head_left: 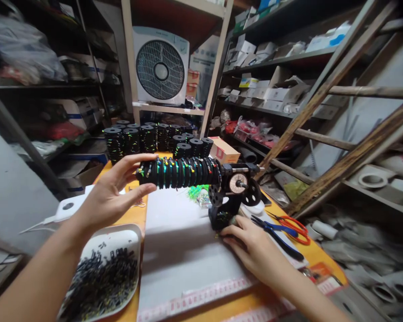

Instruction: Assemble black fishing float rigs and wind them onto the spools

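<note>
A black ribbed spool, wound with shiny green line and dotted with coloured beads, lies level across the middle of the view. Its right end meets a small black winding machine with gear wheels and a round, pale dial. My left hand grips the spool's free left end, fingers above and thumb below. Low beside the machine's black base, my right hand has its fingers curled in against it. What those fingers hold, if anything, is hidden.
A white tray of small dark parts sits at front left. Blue-handled pliers and orange-handled scissors lie at right. Several black spools stand behind, near a cardboard box. A wooden ladder leans at right.
</note>
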`<action>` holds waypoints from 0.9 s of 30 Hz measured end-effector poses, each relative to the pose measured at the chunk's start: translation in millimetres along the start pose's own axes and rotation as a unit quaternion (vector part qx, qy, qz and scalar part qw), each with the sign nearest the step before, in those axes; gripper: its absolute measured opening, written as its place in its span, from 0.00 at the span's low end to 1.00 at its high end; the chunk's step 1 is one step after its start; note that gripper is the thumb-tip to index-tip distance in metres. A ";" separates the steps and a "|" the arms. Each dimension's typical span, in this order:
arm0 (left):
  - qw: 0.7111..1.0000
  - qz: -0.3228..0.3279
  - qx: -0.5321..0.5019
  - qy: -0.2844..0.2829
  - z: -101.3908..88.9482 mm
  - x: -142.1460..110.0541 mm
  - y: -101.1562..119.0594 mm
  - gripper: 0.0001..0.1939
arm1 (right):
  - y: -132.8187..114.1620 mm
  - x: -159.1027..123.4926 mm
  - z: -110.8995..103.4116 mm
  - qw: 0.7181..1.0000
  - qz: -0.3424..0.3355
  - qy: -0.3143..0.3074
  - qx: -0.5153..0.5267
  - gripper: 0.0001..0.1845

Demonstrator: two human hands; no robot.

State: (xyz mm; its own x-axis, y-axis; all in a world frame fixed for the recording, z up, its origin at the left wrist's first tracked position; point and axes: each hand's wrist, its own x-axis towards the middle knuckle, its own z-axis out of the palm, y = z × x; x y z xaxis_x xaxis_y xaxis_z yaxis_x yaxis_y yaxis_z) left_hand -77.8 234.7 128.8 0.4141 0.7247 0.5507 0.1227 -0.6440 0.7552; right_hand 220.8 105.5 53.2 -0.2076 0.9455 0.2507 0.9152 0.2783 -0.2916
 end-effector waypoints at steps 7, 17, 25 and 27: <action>0.999 0.007 -0.009 -0.031 -0.5 -2.2 1.1 0.26 | 4.9 10.0 20.6 0.999 -0.022 -0.007 -0.031 0.12; 0.994 -0.073 -0.011 -0.076 -11.2 5.6 14.6 0.25 | -34.0 20.0 4.0 0.985 -0.133 0.111 -0.011 0.07; 0.975 -0.156 -0.016 -0.157 -28.4 23.5 29.1 0.24 | -95.9 75.4 -64.5 0.953 -0.213 0.168 0.133 0.08; 0.977 -0.151 -0.016 -0.152 -28.2 23.2 31.4 0.24 | -105.8 95.8 -70.0 0.941 -0.236 0.200 0.140 0.08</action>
State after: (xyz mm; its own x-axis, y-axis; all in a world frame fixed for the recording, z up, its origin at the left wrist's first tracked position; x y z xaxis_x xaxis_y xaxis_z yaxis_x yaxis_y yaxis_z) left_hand -89.7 238.2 175.3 0.6130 0.7709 0.1729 0.2544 -0.3998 0.8806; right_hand 128.2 154.8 172.6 -0.3703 0.5826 0.7235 0.6150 0.7375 -0.2791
